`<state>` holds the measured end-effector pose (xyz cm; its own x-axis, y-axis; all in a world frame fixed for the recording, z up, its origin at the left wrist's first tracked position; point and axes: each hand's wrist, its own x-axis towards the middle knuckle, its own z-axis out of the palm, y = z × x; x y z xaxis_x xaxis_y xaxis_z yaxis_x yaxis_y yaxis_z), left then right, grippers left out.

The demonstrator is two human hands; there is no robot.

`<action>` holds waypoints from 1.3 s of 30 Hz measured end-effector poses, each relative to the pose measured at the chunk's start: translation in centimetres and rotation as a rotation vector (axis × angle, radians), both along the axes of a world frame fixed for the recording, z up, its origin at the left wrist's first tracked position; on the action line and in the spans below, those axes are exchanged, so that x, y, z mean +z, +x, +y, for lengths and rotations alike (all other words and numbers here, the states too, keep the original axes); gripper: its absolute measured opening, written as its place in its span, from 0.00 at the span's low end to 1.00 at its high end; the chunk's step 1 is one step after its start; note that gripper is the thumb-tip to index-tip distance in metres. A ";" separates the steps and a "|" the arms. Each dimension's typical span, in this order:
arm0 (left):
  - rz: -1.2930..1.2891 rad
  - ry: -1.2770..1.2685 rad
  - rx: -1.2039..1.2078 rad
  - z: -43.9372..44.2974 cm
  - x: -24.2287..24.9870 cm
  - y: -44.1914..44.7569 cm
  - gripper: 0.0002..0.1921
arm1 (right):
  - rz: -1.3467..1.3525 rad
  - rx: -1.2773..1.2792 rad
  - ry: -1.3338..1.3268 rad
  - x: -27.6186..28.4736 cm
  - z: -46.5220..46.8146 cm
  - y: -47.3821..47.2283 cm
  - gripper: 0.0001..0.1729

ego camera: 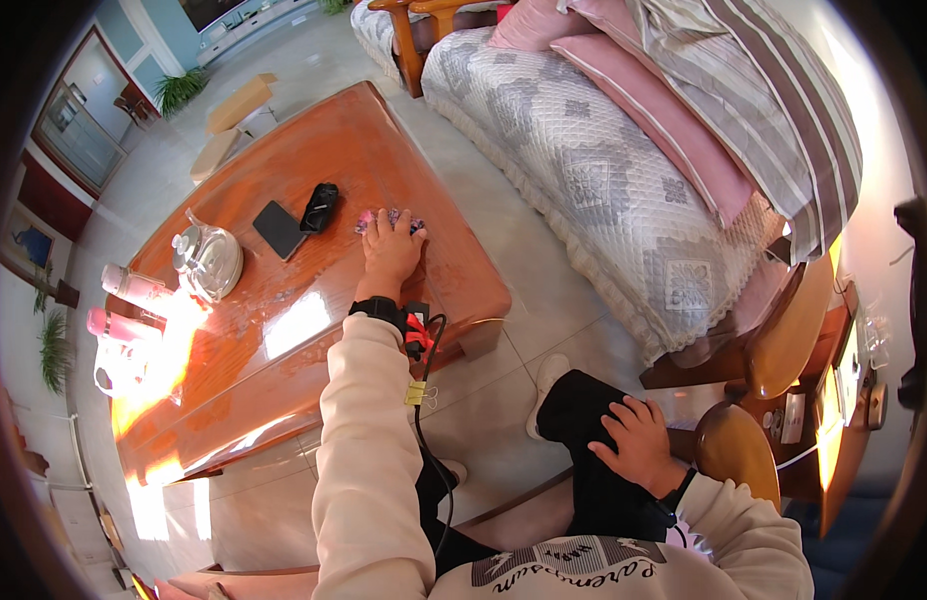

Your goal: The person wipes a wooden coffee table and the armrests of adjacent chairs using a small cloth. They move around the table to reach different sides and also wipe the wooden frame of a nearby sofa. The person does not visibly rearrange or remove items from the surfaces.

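My left hand (pixel 392 251) lies palm down on a crumpled pink and dark patterned cloth (pixel 364 223), holding it against the glossy reddish wooden table (pixel 373 142). Part of the cloth is hidden beneath the fingers. Left of that hand are a black case-like object (pixel 319 208) and a dark, flat phone-like object (pixel 279 230), close together. My right hand (pixel 638 441) rests on my knee in black trousers, fingers apart and holding nothing. Both wrists wear dark bands, and a black cable with a yellow binder clip (pixel 415 393) runs beside my left forearm.
A glass teapot (pixel 208 262) and two pink bottles (pixel 133 289) stand at the table's left side, partly in strong glare. A sofa with a quilted cover (pixel 583 172) and pink cushions is at the right. Wooden armrests (pixel 793 330) and a small side cabinet are near my right arm.
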<state>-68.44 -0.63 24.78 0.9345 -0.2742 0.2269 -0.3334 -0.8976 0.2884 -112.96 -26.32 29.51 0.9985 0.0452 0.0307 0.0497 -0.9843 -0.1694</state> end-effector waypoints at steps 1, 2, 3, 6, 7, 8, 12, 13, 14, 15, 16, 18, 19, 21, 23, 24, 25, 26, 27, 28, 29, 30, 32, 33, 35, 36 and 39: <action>-0.007 -0.013 0.005 -0.2 -0.1 -0.2 0.28 | -0.002 0.000 -0.002 0.0 0.0 0.0 0.27; -0.042 -0.017 -0.058 -0.3 -0.2 -0.6 0.27 | -0.005 0.000 -0.005 -0.1 0.0 0.0 0.27; -0.081 -0.023 -0.118 -0.5 -0.3 -1.3 0.26 | -0.007 -0.001 -0.006 -0.1 0.0 0.0 0.27; -0.187 -0.045 -0.232 -1.6 -0.7 -4.9 0.23 | -0.008 0.002 0.009 -0.2 0.2 -0.2 0.26; -0.217 -0.060 -0.257 -2.2 -0.8 -6.6 0.22 | -0.019 0.006 0.011 -0.3 0.2 -0.3 0.26; -0.238 -0.059 -0.268 -2.7 -0.8 -8.2 0.22 | -0.031 0.010 0.012 -0.4 0.3 -0.4 0.26; -0.298 -0.105 -0.266 -3.6 -0.4 -13.8 0.19 | -0.049 0.032 0.003 -0.6 0.4 -0.8 0.26; -0.296 -0.123 -0.251 -3.6 -0.3 -15.1 0.18 | -0.030 0.032 0.007 -0.6 0.4 -0.9 0.27; -0.299 -0.173 -0.257 -3.6 -0.2 -16.3 0.16 | -0.020 0.036 0.007 -0.5 0.5 -0.9 0.27; -0.327 -0.206 -0.330 -3.5 -0.3 -17.5 0.16 | 0.015 0.032 -0.001 -0.3 0.5 -0.8 0.28; -0.356 -0.234 -0.401 -3.3 -0.5 -18.9 0.16 | 0.010 0.064 0.016 0.0 0.5 -0.8 0.28; -0.310 -0.318 -0.495 -3.1 -1.5 -22.4 0.15 | 0.096 0.093 0.008 0.7 0.7 0.1 0.30; -0.233 -0.373 -0.522 -3.2 -2.2 -24.6 0.14 | 0.071 0.124 0.142 1.1 0.7 0.8 0.30; -0.074 -0.472 -0.428 -3.4 -3.9 -28.8 0.11 | 0.126 0.147 0.358 2.0 0.3 2.5 0.30; 0.162 -0.742 -0.258 -4.3 -5.7 -30.1 0.09 | 0.072 0.200 0.388 2.7 -0.4 3.6 0.28; 0.317 -0.960 -0.127 -4.9 -6.6 -30.0 0.08 | 0.089 0.194 0.422 3.0 -0.8 4.1 0.28; 0.519 -1.127 0.060 -5.4 -7.4 -29.8 0.08 | 0.051 0.221 0.462 3.1 -1.3 4.5 0.28; 0.601 -1.413 0.175 -5.8 -8.1 -29.3 0.09 | 0.019 0.230 0.489 3.1 -1.7 4.7 0.28; 0.727 -1.645 0.346 -6.2 -8.8 -27.9 0.10 | 0.086 0.191 0.462 3.1 -2.0 4.8 0.28; 0.802 -1.884 0.477 -6.5 -9.5 -26.6 0.11 | 0.094 0.183 0.433 3.0 -2.1 4.8 0.27; 0.770 -1.788 0.368 -6.7 -10.1 -25.2 0.12 | 0.173 0.134 0.374 3.0 -2.1 4.9 0.27; 0.700 -1.697 0.215 -6.9 -10.7 -23.7 0.13 | 0.111 0.213 0.435 2.9 -2.1 5.1 0.27; 0.695 -1.652 0.259 -7.7 -11.7 -21.7 0.15 | 0.133 0.279 0.496 3.0 -1.9 5.2 0.26; 0.596 -1.726 0.234 -8.0 -12.2 -20.8 0.17 | 0.174 0.273 0.468 3.3 -1.9 5.1 0.26; 0.762 -2.526 0.537 -8.8 -13.3 -18.7 0.18 | 0.228 0.280 0.417 4.0 -2.0 4.9 0.27; 0.777 -2.655 0.624 -8.5 -14.0 -18.0 0.19 | 0.234 0.274 0.375 4.3 -2.0 5.0 0.27; 0.687 -1.653 0.479 -7.3 -16.5 -18.0 0.20 | 0.229 0.257 0.291 5.1 -2.2 5.1 0.27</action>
